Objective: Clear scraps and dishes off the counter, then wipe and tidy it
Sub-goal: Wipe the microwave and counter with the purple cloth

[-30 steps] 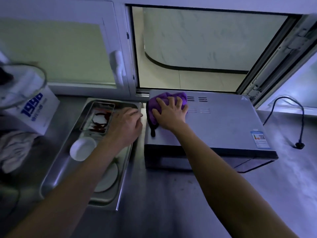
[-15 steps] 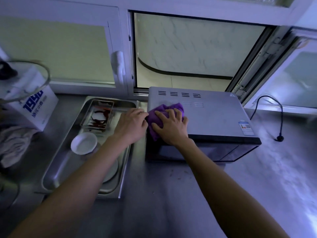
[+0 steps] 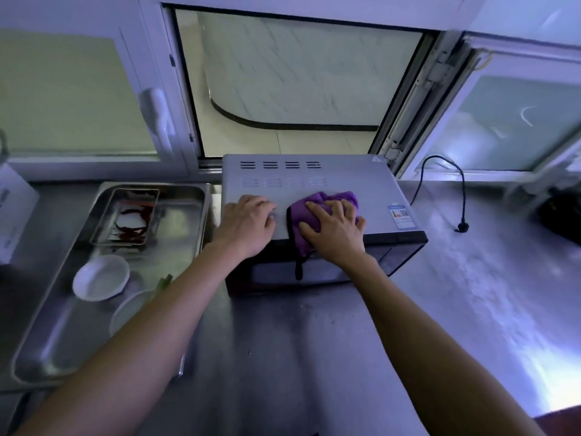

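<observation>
- The purple cloth (image 3: 323,212) is pressed flat on top of the microwave (image 3: 314,180), near its front edge, with one corner hanging down over the dark door.
- The cloth is covered by the right hand (image 3: 334,229), whose fingers are spread wide, palm down; it is pinned rather than gripped.
- The left hand (image 3: 246,226) is laid flat on the microwave's top at its front left corner, fingers loosely extended and nothing held.
- The microwave is set on the steel counter (image 3: 314,357), against the window sill.
- A steel tray (image 3: 185,215) is placed just left of the microwave; a smaller tray of red chilli scraps (image 3: 132,220), a white bowl (image 3: 101,277) and a white dish (image 3: 127,309) are contained in it.
- An unplugged power cord (image 3: 462,228) is seen lying on the counter to the right.
</observation>
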`<state>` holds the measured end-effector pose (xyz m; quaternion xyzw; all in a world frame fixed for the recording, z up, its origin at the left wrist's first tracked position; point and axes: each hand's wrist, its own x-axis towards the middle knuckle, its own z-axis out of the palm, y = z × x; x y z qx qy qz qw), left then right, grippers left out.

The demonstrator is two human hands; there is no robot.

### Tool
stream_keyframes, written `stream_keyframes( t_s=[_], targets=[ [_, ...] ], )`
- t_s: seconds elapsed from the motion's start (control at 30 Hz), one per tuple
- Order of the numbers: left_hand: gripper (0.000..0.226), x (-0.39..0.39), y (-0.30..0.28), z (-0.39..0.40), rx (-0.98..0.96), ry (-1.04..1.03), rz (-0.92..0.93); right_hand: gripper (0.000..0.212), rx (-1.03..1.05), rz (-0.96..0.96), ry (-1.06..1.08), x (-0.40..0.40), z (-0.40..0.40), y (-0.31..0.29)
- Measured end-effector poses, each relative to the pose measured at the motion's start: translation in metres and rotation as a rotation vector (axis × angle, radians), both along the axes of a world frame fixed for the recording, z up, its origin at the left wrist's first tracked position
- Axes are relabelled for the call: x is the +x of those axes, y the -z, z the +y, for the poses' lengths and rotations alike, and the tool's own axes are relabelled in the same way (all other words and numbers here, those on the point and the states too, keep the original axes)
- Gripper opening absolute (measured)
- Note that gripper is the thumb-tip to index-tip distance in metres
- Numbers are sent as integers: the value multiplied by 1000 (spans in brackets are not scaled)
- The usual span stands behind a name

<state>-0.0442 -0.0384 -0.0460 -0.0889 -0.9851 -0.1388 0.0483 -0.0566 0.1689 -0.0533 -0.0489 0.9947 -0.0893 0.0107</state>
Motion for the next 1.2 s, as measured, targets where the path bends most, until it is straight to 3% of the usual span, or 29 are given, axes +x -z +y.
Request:
stream_keyframes(
  t_s=[0.43, 0.73, 0.97, 1.2],
  targets=[
    [37, -67, -1, 70, -9, 13, -10, 58, -26, 4, 103, -91, 69, 6],
    [37, -82, -4, 51, -24, -59, 8, 55, -32, 7, 55, -163, 41, 7],
    [33, -58, -7, 27, -35, -117, 5, 53, -46, 7, -41, -141, 9, 7],
    [35, -18, -13, 10, -31, -103, 20, 53, -52, -5, -88, -68, -5, 4]
  ],
)
